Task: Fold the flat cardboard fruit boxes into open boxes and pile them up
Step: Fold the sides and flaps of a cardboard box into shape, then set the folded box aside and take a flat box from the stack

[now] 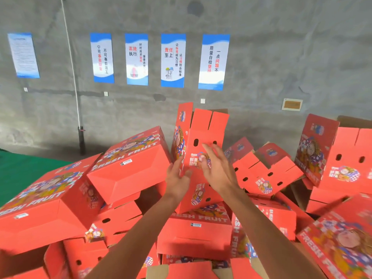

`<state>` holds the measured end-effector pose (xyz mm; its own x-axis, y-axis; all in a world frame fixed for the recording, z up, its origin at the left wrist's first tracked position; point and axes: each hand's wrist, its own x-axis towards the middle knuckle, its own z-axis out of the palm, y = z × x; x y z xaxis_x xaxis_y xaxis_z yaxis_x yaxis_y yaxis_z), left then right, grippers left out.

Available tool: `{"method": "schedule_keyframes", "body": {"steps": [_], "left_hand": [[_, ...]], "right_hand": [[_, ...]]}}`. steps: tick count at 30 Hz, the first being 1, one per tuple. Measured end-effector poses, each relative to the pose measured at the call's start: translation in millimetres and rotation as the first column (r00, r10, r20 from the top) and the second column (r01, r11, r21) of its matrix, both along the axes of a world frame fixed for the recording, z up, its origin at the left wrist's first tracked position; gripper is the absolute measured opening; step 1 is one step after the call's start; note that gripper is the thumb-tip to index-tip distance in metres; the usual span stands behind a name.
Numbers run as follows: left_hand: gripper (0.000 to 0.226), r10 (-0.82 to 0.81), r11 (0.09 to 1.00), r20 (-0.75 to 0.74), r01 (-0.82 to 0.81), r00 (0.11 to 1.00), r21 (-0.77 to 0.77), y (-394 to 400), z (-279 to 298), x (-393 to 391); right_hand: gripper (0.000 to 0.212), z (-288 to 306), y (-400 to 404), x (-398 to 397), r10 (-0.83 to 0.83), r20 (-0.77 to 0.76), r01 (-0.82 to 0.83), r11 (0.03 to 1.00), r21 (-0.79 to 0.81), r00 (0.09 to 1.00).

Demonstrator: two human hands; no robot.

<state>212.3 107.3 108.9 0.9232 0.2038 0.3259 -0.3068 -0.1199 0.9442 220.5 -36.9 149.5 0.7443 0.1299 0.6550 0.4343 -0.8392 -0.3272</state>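
A red folded fruit box stands on end atop the pile, its top flaps pointing up, leaning a little left. My left hand is just in front of its lower left edge, fingers spread, holding nothing. My right hand hovers in front of its printed face, fingers apart, at or just off the cardboard. A heap of folded red boxes with "FRESH FRUIT" print lies tumbled all around and below my arms.
A grey concrete wall with several blue-and-white posters stands behind the pile. A white pipe runs down the wall at left. Green floor shows at far left. More boxes stack at right.
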Motion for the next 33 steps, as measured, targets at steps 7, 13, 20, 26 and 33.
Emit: {"method": "schedule_keyframes", "body": {"steps": [7,13,20,26,33], "left_hand": [[0.044,0.089,0.899,0.165,-0.151,0.982,0.411,28,-88,-82],[0.047,0.140,0.819,-0.159,-0.024,0.977,0.574,76,-194,-138],[0.052,0.177,0.960,-0.521,-0.029,0.835,0.280,71,-235,-147],[0.012,0.102,0.987,-0.567,-0.155,0.818,-0.047,63,-247,-157],[0.012,0.179,0.924,-0.490,-0.318,0.853,-0.215,47,-223,-179]], "right_hand": [[0.052,-95,-34,-65,-0.037,-0.060,0.044,0.993,0.114,0.998],[0.032,-203,-67,-123,-0.098,-0.401,0.105,0.994,-0.006,0.911],[0.040,-269,-63,-154,-0.136,-0.635,0.097,0.991,-0.097,0.761],[0.046,-264,-69,-159,-0.106,-0.676,0.107,0.993,-0.040,0.729],[0.053,-223,-92,-189,-0.036,-0.134,0.003,0.970,-0.243,0.990]]}}
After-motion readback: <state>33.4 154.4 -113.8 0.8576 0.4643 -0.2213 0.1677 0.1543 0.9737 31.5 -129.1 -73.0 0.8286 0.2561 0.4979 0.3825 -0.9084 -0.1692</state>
